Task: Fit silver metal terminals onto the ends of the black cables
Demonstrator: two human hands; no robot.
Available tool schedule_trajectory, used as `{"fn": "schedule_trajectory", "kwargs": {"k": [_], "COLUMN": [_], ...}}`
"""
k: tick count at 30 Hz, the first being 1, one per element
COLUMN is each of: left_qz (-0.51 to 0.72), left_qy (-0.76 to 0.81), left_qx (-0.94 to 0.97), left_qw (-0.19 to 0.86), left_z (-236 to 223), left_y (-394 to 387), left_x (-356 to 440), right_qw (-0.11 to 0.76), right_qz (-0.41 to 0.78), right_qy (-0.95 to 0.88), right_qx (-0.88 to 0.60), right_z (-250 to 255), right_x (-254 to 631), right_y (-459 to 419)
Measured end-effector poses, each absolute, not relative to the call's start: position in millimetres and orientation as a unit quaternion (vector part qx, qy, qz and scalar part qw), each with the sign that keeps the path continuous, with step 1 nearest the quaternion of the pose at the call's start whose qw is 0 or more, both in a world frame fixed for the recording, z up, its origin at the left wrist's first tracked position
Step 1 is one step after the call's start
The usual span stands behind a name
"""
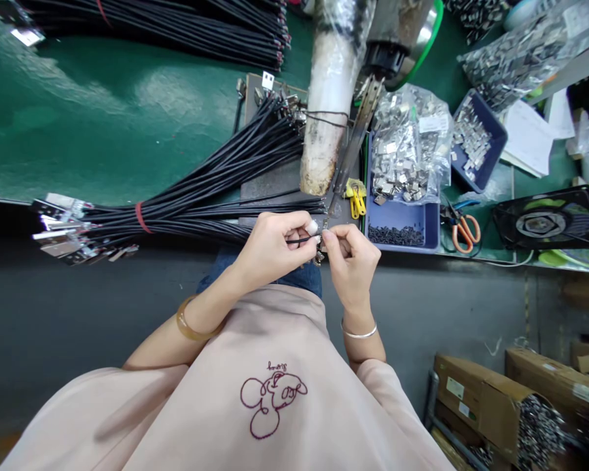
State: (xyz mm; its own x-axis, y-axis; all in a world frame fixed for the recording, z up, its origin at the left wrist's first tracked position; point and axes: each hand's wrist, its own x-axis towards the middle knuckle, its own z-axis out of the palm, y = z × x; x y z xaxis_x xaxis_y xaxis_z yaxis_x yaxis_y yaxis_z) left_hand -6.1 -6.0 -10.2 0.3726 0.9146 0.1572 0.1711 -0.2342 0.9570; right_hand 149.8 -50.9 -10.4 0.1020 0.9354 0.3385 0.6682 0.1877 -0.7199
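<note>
At the table's front edge my left hand (279, 245) pinches a thin black cable (298, 241) close to its end. My right hand (349, 258) meets it there, thumb and forefinger closed on a small part that the fingertips mostly hide. The cable belongs with a bundle of black cables (196, 190), tied by a red band (141, 218). Silver connectors (66, 226) sit at the bundle's left end, and more metal plug ends lie at its upper right. Just beyond my hands, a metal strip (356, 140) slants down under a plastic-wrapped tube (326, 98).
A blue tray (432, 229) right of my hands holds small black parts and a bag of metal shells (412, 150). Beside it are yellow snips (356, 199), orange-handled scissors (465, 233), a fan (550, 219) and a smaller bin (495, 140). Another cable bundle (167, 26) lies at the back.
</note>
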Motion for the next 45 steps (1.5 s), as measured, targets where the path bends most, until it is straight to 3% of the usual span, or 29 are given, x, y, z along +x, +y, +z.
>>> {"fn": "schedule_trajectory", "kwargs": {"k": [11,21,35,41,45], "left_qz": [0.390,0.399,0.423,0.403,0.406], "left_qy": [0.387,0.391,0.393,0.378,0.375], "left_qx": [0.703,0.692,0.668,0.695,0.690], "left_qw": [0.451,0.458,0.469,0.460,0.467], "left_z": [-11,-10,-11,-12,-12], "left_y": [-6,-7,-8,-6,-6], "left_x": [-6,-6,-4,-9,-9], "right_qw": [0.401,0.383,0.399,0.410,0.434], "right_qz": [0.097,0.112,0.212,0.337,0.300], "right_qy": [-0.668,-0.682,-0.618,-0.574,-0.567], "right_qx": [-0.620,-0.613,-0.644,-0.623,-0.632], "right_z": [-11,-8,3,-1,-4], "right_x": [146,151,159,159,156], "right_y": [-49,-51,-57,-49,-47]}}
